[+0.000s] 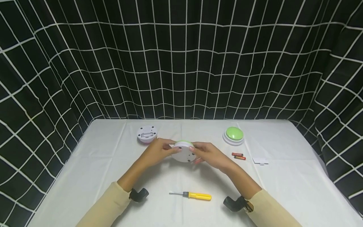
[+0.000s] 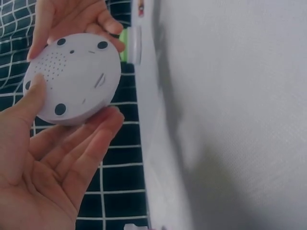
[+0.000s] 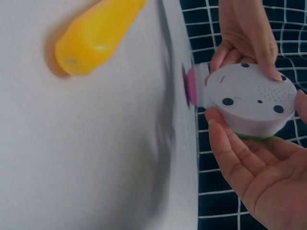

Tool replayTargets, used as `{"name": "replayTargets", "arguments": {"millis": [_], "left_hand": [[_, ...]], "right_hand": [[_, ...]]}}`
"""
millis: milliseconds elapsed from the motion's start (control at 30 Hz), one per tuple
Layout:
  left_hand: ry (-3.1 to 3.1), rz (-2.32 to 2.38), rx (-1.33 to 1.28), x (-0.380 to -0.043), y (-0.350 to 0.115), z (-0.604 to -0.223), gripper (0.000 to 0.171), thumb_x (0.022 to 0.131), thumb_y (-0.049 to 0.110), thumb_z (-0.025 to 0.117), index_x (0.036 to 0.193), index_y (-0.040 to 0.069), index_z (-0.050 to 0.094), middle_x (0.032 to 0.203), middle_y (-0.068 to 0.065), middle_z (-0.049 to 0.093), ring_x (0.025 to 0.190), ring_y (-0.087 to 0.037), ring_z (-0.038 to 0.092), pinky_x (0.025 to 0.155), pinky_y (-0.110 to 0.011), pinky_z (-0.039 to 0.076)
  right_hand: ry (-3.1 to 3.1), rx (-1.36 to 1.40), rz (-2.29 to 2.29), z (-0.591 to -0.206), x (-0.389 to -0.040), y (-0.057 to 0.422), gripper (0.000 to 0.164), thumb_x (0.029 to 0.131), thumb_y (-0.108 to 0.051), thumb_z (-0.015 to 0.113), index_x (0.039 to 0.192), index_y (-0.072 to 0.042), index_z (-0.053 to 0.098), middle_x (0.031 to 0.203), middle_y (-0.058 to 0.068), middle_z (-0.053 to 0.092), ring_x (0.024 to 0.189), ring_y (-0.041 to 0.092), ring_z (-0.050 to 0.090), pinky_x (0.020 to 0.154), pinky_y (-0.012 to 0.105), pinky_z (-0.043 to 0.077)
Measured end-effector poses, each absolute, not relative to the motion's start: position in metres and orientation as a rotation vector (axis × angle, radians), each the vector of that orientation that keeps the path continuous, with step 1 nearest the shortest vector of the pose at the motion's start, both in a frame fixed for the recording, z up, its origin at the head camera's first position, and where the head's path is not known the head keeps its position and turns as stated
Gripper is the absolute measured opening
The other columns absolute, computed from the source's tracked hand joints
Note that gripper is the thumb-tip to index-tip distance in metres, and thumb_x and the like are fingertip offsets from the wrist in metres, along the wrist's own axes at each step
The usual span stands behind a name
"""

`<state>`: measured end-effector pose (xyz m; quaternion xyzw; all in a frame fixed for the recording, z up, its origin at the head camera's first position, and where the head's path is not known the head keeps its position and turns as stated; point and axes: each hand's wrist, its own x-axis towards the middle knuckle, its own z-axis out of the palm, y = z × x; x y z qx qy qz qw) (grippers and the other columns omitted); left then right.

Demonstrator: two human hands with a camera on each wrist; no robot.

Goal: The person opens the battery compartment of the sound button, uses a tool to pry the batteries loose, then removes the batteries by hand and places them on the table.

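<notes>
Both hands hold a round white push-button buzzer (image 1: 182, 156) over the middle of the table, its underside turned toward me. Dark round feet and a patch of small speaker holes mark that underside, and a green edge shows on its far side. My left hand (image 1: 158, 153) grips the left rim, thumb on the underside and fingers behind. On the right rim, my right hand (image 1: 212, 155) does the same, with its thumb near a foot. In the left wrist view the buzzer's underside (image 2: 79, 79) shows a small slot and its cover looks shut.
A pink-topped buzzer (image 1: 147, 135) lies upside down at the back left, battery bay exposed. At the back right stands a green-topped buzzer (image 1: 234, 135). Two red batteries (image 1: 239, 156) and a white battery cover (image 1: 260, 160) lie nearby. A yellow screwdriver (image 1: 198, 196) lies in front.
</notes>
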<state>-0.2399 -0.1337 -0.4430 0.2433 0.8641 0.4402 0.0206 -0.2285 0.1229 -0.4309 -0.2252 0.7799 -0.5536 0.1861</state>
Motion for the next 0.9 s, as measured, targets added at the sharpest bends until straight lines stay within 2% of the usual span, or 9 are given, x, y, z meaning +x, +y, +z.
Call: {"name": "replayTargets", "arguments": {"millis": [167, 333, 433, 533, 633, 700, 767, 867, 900], "left_hand": [[2.624, 1.395, 0.688, -0.237, -0.133, -0.443, 0.036, 0.093, 0.044, 0.072, 0.115, 0.017, 0.078, 0.088, 0.004, 0.078, 0.077, -0.014, 0.070, 0.067, -0.030, 0.056], [2.548, 1.419, 0.644, -0.232, -0.130, -0.445, 0.034, 0.096, 0.043, 0.069, 0.109, 0.013, 0.079, 0.075, 0.005, 0.075, 0.066, -0.019, 0.066, 0.060, -0.029, 0.052], [2.512, 1.424, 0.639, -0.230, -0.129, -0.448, 0.033, 0.098, 0.042, 0.067, 0.103, 0.012, 0.080, 0.075, 0.004, 0.075, 0.066, -0.017, 0.066, 0.061, -0.030, 0.056], [2.454, 1.437, 0.652, -0.228, -0.129, -0.450, 0.033, 0.099, 0.039, 0.065, 0.104, 0.009, 0.079, 0.080, 0.001, 0.075, 0.070, -0.016, 0.068, 0.065, -0.032, 0.061], [2.399, 1.430, 0.705, -0.228, -0.129, -0.454, 0.032, 0.100, 0.034, 0.066, 0.117, 0.008, 0.075, 0.083, 0.000, 0.076, 0.075, -0.020, 0.070, 0.068, -0.030, 0.061], [2.395, 1.414, 0.760, -0.228, -0.130, -0.457, 0.040, 0.098, 0.031, 0.069, 0.131, 0.009, 0.068, 0.093, 0.000, 0.077, 0.086, -0.018, 0.073, 0.077, -0.028, 0.061], [2.407, 1.371, 0.840, -0.227, -0.130, -0.460, 0.058, 0.093, 0.030, 0.076, 0.145, 0.012, 0.057, 0.115, 0.000, 0.075, 0.106, -0.016, 0.070, 0.092, -0.028, 0.057], [2.434, 1.289, 0.984, -0.225, -0.131, -0.463, 0.089, 0.083, 0.034, 0.086, 0.157, 0.018, 0.039, 0.147, -0.002, 0.056, 0.134, -0.012, 0.053, 0.114, -0.030, 0.043], [2.432, 1.266, 1.026, -0.224, -0.130, -0.463, 0.097, 0.079, 0.035, 0.088, 0.159, 0.021, 0.034, 0.154, -0.002, 0.049, 0.140, -0.013, 0.047, 0.117, -0.031, 0.039]], "right_hand": [[2.164, -0.647, -1.578, -0.432, -0.226, 0.124, 0.050, 0.105, -0.023, 0.057, 0.144, 0.008, 0.049, 0.126, 0.026, 0.066, 0.098, 0.046, 0.070, 0.092, 0.053, 0.058], [2.189, -0.635, -1.568, -0.435, -0.224, 0.126, 0.048, 0.103, -0.021, 0.060, 0.141, 0.008, 0.052, 0.124, 0.023, 0.068, 0.096, 0.032, 0.072, 0.091, 0.051, 0.059], [2.199, -0.629, -1.568, -0.437, -0.223, 0.128, 0.046, 0.104, -0.022, 0.060, 0.138, 0.008, 0.055, 0.119, 0.021, 0.070, 0.096, 0.026, 0.071, 0.089, 0.051, 0.060], [2.214, -0.620, -1.560, -0.439, -0.223, 0.129, 0.045, 0.104, -0.024, 0.059, 0.136, 0.007, 0.058, 0.115, 0.017, 0.072, 0.094, 0.024, 0.071, 0.087, 0.051, 0.061], [2.230, -0.600, -1.543, -0.441, -0.223, 0.131, 0.044, 0.104, -0.025, 0.058, 0.133, 0.008, 0.060, 0.111, 0.015, 0.073, 0.091, 0.022, 0.071, 0.085, 0.050, 0.061], [2.230, -0.587, -1.528, -0.441, -0.222, 0.132, 0.043, 0.104, -0.026, 0.058, 0.131, 0.008, 0.061, 0.106, 0.013, 0.074, 0.087, 0.020, 0.071, 0.082, 0.047, 0.062], [2.222, -0.589, -1.514, -0.441, -0.222, 0.133, 0.040, 0.105, -0.025, 0.057, 0.127, 0.008, 0.064, 0.100, 0.011, 0.074, 0.081, 0.018, 0.070, 0.077, 0.042, 0.062], [2.201, -0.603, -1.492, -0.441, -0.221, 0.133, 0.037, 0.105, -0.026, 0.055, 0.120, 0.006, 0.068, 0.090, 0.008, 0.074, 0.075, 0.017, 0.067, 0.070, 0.034, 0.059], [2.197, -0.606, -1.486, -0.441, -0.221, 0.132, 0.036, 0.105, -0.026, 0.055, 0.117, 0.005, 0.069, 0.087, 0.007, 0.074, 0.073, 0.016, 0.066, 0.069, 0.032, 0.058]]}}
